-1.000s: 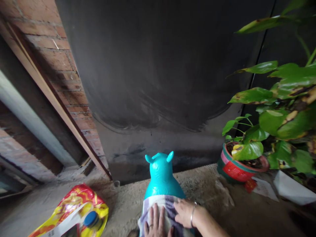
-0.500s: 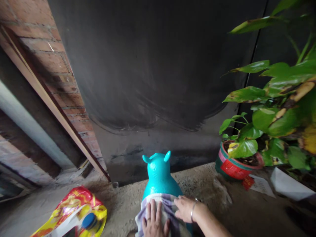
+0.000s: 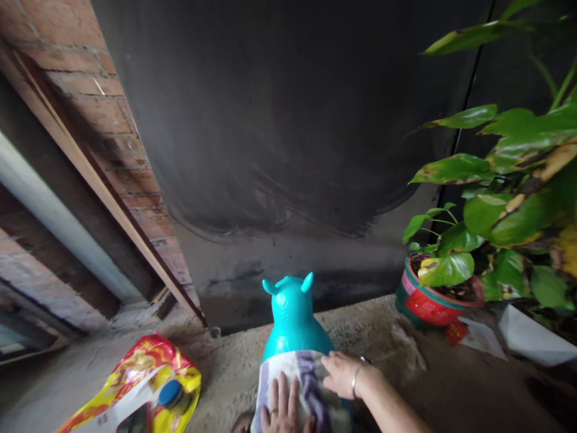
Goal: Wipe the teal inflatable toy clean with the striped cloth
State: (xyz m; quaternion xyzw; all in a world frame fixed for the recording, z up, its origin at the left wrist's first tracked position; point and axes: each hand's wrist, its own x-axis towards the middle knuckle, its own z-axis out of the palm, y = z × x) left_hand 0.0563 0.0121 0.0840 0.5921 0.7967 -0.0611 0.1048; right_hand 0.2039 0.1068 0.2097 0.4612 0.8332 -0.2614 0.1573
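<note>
A turquoise bouncy animal toy (image 3: 293, 316) with two small ears stands in front of me at the bottom middle, its head toward the dark panel. Over its back lies a white and purple towel (image 3: 311, 385). My left hand (image 3: 283, 412) rests flat on the towel with fingers stretched out, a ring on one finger. At the towel's right edge is my right hand (image 3: 340, 374), wearing a bracelet. Its fingers point left and touch the cloth; whether they pinch it is unclear. The toy's lower body is hidden under the towel and hands.
A large dark panel (image 3: 288, 150) stands ahead, beside a brick wall (image 3: 94, 114). At the lower left lies a red and yellow bag (image 3: 148, 361) with a blue-capped bottle (image 3: 170, 394). A potted plant (image 3: 442, 294) and a white planter (image 3: 532, 337) stand on the right.
The towel now lies flatter and straighter over the toy's back, its bunched folds smoothed out. My left hand has slid slightly down and to the right. The view has shifted a little.
</note>
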